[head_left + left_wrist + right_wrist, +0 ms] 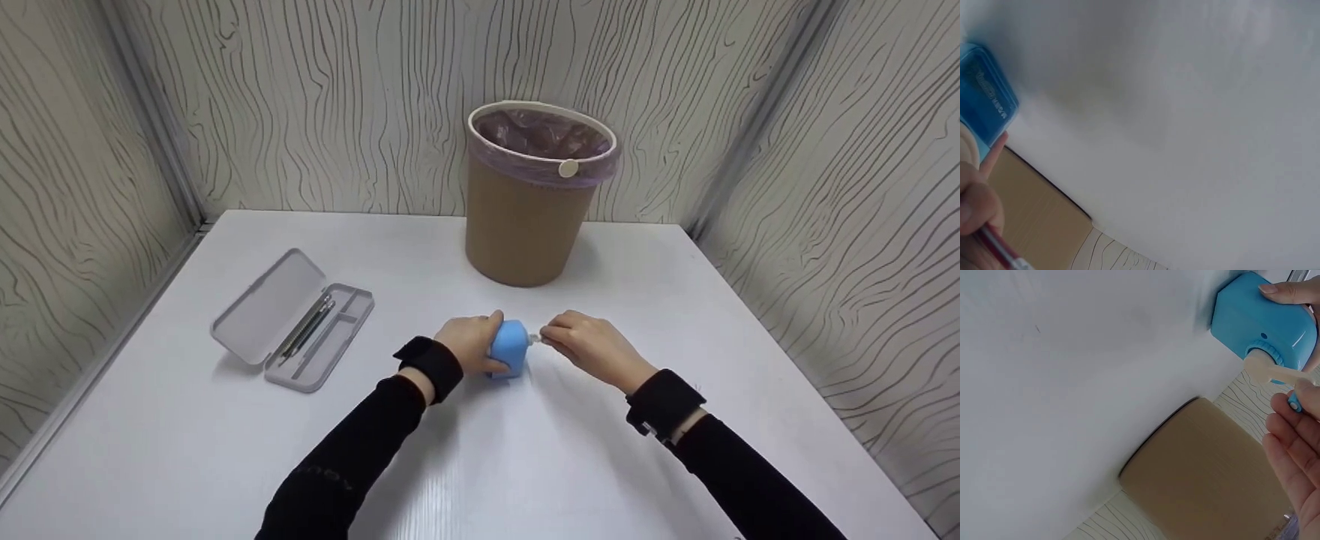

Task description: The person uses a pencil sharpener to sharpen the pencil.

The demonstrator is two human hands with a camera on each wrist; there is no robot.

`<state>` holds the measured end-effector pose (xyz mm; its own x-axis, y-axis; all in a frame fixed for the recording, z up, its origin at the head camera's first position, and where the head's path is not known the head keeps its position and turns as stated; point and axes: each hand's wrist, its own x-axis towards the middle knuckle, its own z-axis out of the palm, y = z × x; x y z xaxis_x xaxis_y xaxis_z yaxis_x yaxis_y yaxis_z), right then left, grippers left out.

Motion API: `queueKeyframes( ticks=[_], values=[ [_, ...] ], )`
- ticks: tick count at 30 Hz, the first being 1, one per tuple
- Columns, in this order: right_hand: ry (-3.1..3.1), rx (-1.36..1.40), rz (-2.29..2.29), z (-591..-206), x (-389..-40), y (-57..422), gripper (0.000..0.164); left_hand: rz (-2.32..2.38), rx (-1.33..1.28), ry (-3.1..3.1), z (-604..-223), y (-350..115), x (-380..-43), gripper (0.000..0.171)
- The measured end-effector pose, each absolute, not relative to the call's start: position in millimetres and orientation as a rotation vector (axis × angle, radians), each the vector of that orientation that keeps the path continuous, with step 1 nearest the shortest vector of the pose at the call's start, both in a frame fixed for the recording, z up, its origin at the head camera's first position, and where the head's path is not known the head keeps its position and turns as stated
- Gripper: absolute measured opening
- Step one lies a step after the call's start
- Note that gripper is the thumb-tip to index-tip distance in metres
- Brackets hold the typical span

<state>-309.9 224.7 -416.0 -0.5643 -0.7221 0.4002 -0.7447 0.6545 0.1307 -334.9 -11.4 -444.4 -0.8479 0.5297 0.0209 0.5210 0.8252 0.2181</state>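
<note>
A blue crank pencil sharpener (509, 348) stands on the white table in front of me. My left hand (471, 345) grips it from the left side, thumb over the top. In the left wrist view, the sharpener's dark blue see-through shavings drawer (987, 93) shows, and a red-striped pencil (996, 246) sticks out by the fingers. My right hand (592, 349) pinches the sharpener's pale crank handle (1283, 374) near its small blue knob (1294, 403). The pencil's tip is hidden.
Left of the hands lies an open grey pencil case (319, 337) with several pencils (306, 330) inside. A brown waste bin (529, 217) lined with a purple bag (547, 135) stands behind the sharpener. Wood-grain panels (337, 97) enclose the table (600, 480).
</note>
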Motion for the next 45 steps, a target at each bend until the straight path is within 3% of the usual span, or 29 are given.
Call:
queueKeyframes(
  ticks=[26, 45],
  values=[
    [-2.456, 1.063, -0.063, -406, -339, 206, 0.008, 0.319, 0.925, 2.998, -447, -14, -335, 0.08],
    [-2.635, 1.015, 0.105, -451, -369, 199, 0.01, 0.287, 0.975, 3.034, -450, -14, -336, 0.077]
  ],
)
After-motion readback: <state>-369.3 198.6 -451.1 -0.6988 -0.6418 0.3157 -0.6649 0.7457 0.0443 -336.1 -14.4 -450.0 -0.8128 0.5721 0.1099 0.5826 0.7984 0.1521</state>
